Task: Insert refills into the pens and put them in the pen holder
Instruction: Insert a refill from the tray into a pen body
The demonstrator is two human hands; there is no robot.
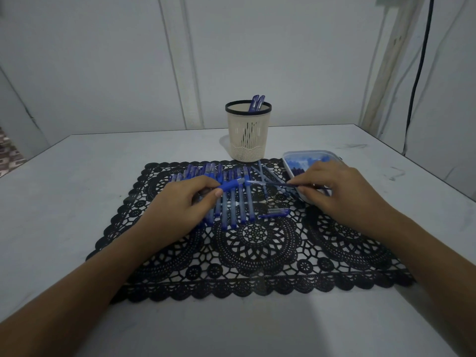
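Surface (64, 202) carrying a black lace mat (257, 253). Left hand (180, 204) grips a blue pen barrel (230, 185) over a row of pens (233, 210). Behind stands the cream pen holder (248, 135), with two pens (256, 103) inside. A thin refill (280, 185), its tip at the barrel's open end, is pinched by the right hand (342, 194), beside a clear plastic box (309, 153).

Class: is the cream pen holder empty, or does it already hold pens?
Not empty: two blue pens poke up above the black rim of the upright pen holder.
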